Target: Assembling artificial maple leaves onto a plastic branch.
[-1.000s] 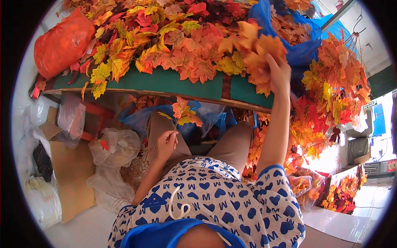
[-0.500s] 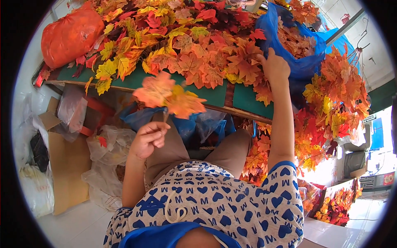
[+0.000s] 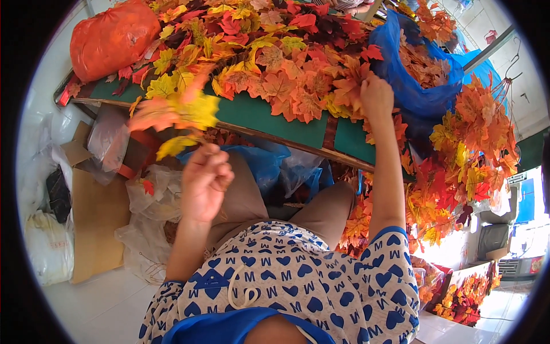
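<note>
My left hand (image 3: 206, 184) is raised before the table's front edge, fingers closed on the stem of an artificial maple leaf sprig (image 3: 197, 112). Its orange and yellow leaves fan up and to the left, blurred by motion. Across the table, my right hand (image 3: 377, 100) reaches into the pile of artificial maple leaves (image 3: 289, 83). Its fingers are bent together at an orange maple leaf (image 3: 350, 90) on the pile's right side. The fingertips are partly hidden there.
A blue plastic bag (image 3: 401, 86) of orange leaves stands right of my right hand. Leaf bunches (image 3: 475, 132) hang farther right. A red-orange bag (image 3: 114, 40) lies at the table's far left. Below are a cardboard box (image 3: 100, 223) and clear plastic bags (image 3: 146, 241).
The sprig has swung left and its leaves have spread apart, with my left hand turned. My right hand has drawn slightly nearer, its fingers now closed at the leaves.
</note>
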Demonstrator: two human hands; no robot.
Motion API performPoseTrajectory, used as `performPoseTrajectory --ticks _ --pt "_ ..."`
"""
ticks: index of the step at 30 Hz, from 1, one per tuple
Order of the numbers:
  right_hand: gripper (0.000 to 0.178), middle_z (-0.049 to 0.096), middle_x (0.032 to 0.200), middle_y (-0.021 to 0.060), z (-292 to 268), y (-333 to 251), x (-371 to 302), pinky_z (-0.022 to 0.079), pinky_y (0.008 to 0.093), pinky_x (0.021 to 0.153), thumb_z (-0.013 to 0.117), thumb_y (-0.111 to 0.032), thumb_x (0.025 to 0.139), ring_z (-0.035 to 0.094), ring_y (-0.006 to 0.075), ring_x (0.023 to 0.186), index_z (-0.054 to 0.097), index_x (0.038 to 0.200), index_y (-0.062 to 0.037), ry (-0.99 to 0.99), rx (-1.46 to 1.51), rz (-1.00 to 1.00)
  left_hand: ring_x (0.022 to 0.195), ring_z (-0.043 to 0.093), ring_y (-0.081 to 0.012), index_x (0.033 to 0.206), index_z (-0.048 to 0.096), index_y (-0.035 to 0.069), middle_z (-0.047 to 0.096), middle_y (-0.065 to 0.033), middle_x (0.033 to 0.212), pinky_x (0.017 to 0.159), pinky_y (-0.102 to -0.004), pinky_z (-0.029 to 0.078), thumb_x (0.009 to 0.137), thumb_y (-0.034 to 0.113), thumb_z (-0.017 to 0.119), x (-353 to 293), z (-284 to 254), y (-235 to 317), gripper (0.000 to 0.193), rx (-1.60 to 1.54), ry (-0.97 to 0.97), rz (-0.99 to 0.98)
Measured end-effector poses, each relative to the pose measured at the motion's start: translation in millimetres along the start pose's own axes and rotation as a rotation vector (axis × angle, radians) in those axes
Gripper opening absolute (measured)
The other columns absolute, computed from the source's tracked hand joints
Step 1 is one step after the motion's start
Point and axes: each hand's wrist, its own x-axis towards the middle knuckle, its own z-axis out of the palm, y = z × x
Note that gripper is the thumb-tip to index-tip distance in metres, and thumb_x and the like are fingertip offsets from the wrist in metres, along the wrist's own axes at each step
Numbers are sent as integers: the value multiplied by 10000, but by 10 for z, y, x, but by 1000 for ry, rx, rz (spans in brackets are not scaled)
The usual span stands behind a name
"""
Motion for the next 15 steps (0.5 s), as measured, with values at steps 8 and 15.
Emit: performPoseTrajectory --ticks 8,15 --pt "188 631 679 189 -263 514 942 514 379 607 602 -162 724 636 323 655 680 770 2 -415 472 174 791 622 -138 1050 554 33 601 -38 888 699 -278 525 894 54 562 103 75 -754 157 123 104 -280" --pt "202 648 680 102 -376 462 919 474 303 546 556 -67 733 607 181 583 674 848 50 -495 780 183 673 577 -126 1069 546 31 585 -24 868 611 -231 457 895 76 571 93 74 -743 182 287 36 -311"
